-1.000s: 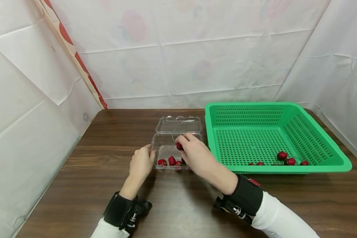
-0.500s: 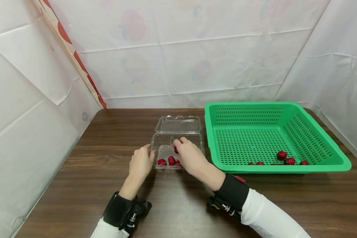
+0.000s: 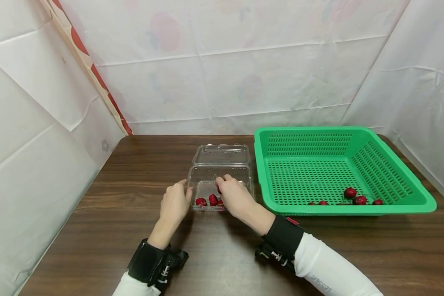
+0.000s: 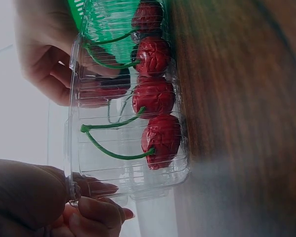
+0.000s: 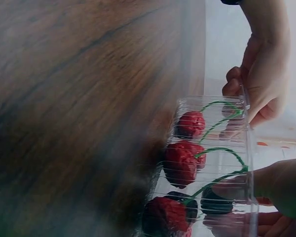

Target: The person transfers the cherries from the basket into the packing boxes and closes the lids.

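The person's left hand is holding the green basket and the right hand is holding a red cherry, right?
Not quite: the left hand is holding the edge of the clear box, not the green basket. The left wrist view shows that. The right hand is indeed holding a red cherry.

The container [image 3: 203, 187] is clear, glossy, ribbed plastic. The cherries [image 4: 153, 98] appear glossy and wrinkled. The basket [image 3: 307, 172] is smooth, perforated plastic; the surface [image 3: 140, 176], dark wood grain (low sheen).
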A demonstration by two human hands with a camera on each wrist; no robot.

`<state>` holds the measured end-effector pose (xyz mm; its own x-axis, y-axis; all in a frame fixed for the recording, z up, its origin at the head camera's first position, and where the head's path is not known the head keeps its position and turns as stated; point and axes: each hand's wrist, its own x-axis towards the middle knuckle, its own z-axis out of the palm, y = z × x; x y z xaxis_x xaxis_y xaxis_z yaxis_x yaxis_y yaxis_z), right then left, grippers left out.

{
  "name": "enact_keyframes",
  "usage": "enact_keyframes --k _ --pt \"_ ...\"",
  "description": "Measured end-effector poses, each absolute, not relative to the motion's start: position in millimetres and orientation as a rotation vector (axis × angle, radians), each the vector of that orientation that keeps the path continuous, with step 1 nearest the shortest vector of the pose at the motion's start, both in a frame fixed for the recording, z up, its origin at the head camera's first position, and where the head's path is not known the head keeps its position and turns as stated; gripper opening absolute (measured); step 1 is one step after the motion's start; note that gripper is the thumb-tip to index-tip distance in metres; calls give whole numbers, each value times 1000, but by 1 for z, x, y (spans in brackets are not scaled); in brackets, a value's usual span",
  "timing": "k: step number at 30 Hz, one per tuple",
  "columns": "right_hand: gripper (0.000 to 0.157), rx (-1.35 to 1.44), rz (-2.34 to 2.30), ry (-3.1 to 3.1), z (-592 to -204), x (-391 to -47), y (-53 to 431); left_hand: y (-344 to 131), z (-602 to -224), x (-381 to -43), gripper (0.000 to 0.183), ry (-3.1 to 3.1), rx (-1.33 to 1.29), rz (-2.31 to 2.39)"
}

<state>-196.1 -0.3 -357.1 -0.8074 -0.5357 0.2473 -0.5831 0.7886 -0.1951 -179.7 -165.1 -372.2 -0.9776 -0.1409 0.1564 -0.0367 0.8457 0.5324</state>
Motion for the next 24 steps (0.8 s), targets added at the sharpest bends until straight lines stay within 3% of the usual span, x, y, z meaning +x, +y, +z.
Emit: enact_keyframes --k 24 --pt "17 922 455 -2768 -362 -193 6 -167 -373 -180 34 -2827 140 -807"
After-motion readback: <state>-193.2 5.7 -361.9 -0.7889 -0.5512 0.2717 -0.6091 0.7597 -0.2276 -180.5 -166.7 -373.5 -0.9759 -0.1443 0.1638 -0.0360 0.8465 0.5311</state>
